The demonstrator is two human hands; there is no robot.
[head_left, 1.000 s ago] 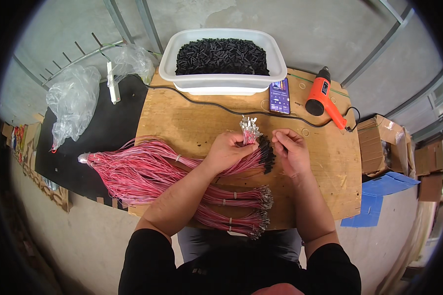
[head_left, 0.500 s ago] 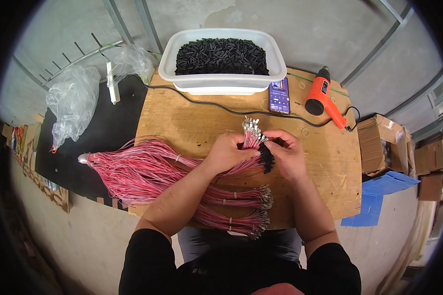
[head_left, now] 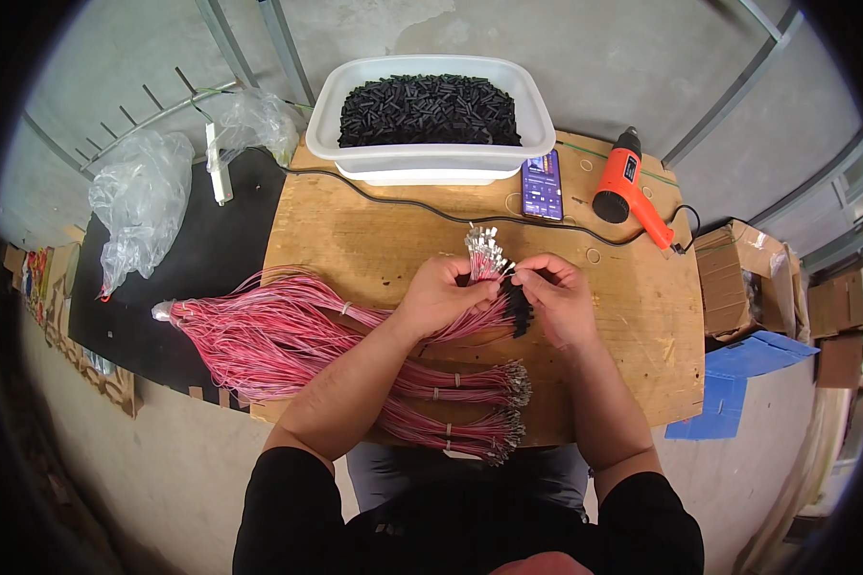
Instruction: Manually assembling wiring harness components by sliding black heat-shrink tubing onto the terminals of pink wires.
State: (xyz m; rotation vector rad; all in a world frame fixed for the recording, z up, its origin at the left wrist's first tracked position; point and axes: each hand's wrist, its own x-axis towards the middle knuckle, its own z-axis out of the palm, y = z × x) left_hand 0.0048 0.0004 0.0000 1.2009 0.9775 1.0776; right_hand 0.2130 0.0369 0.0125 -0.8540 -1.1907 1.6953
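A bundle of pink and white wires with bare metal terminals at its tip is gripped in my left hand, the terminals standing up past the thumb. Just right of it, my right hand pinches thumb and forefinger together on one wire end at the bundle's edge; any small piece between the fingertips is too small to make out. Black sleeves hang on several wires between my two hands. Loose wires from the same large bunch spread over the table to the left.
Tied wire bundles lie near the front edge. Behind my hands stands a white tub of short black tubes. A phone, an orange heat gun and a black cable lie on the wooden table.
My right fingertips have closed in slightly on a wire end beside the bundle. The terminals in my left hand have tilted a little leftward.
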